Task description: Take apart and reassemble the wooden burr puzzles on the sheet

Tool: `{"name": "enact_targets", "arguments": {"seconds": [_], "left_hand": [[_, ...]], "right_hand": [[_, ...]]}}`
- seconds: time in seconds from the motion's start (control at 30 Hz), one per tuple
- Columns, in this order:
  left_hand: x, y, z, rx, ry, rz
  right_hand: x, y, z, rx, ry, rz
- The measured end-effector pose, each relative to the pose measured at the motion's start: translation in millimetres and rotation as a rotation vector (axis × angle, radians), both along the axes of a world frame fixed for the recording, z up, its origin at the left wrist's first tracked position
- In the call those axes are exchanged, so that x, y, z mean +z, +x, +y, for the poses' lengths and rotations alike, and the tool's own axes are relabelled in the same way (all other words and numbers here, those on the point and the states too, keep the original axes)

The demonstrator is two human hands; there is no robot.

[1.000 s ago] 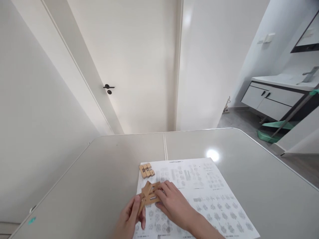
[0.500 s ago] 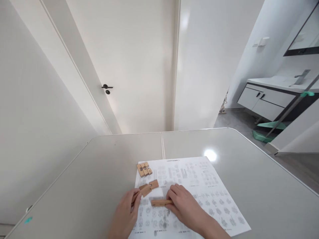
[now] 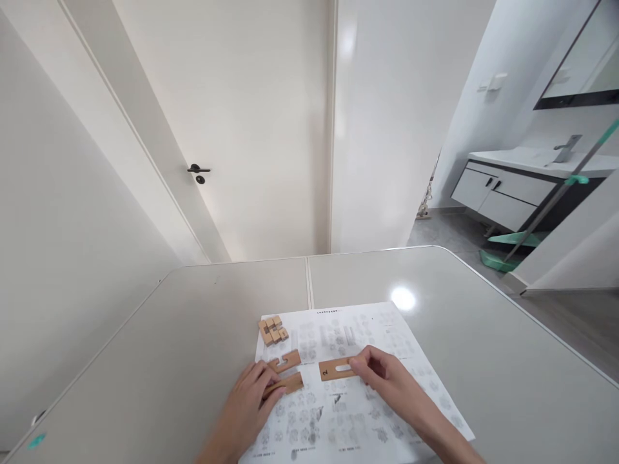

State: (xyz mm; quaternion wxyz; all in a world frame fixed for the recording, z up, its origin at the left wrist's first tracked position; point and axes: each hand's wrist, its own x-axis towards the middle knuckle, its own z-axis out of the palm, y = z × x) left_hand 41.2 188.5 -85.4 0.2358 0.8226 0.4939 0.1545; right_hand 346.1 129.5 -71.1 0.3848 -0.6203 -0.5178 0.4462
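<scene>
Head view looks down on a grey table [image 3: 483, 361] standing against a white door [image 3: 251, 129], with a printed sheet [image 3: 338, 412] of small diagrams spread across its near half. Over that sheet the left hand [image 3: 246, 406] lies low and loosely curled, its fingertips on the near end of a plain strip [image 3: 289, 384] of wood; whether it pinches the strip or only presses it flat cannot be told. The right hand [image 3: 391, 383] is nearly closed, thumb and forefinger nipping the right end of a slotted strip [image 3: 336, 369] marked with a 2, which lies flat on the sheet well apart from the plain one. Just beyond the left fingertips sits a notched piece [image 3: 285, 359], and further back, at the sheet's far left corner, a cluster of small blocks [image 3: 272, 330]. The likely trouble is sliding: the loose sheet on the smooth tabletop could shift under either hand's push, and the left fingers are close enough to knock the notched piece askew.
</scene>
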Motion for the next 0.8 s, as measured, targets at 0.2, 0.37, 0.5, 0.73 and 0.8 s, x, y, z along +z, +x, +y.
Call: {"name": "enact_targets", "arguments": {"seconds": [0.2, 0.37, 0.5, 0.73, 0.8], "left_hand": [[-2.7, -4.4, 5.7, 0.057, 0.020, 0.044], [2.2, -9.9, 8.6, 0.098, 0.052, 0.055], [7.2, -11.5, 7.2, 0.061, 0.086, 0.108], [6.0, -5.1, -10.6, 0.008, 0.001, 0.124], [4.3, 2.2, -24.4, 0.031, -0.126, 0.040]], "right_hand": [[3.6, -1.6, -4.9, -0.157, -0.027, 0.150], [14.8, 9.3, -11.6, -0.023, -0.113, 0.197], [12.2, 2.5, -18.6, -0.094, -0.094, 0.216], [-3.0, -31.6, -27.4, -0.110, -0.082, 0.430], [-7.8, -39.8, -28.9, -0.112, -0.023, 0.489]]}}
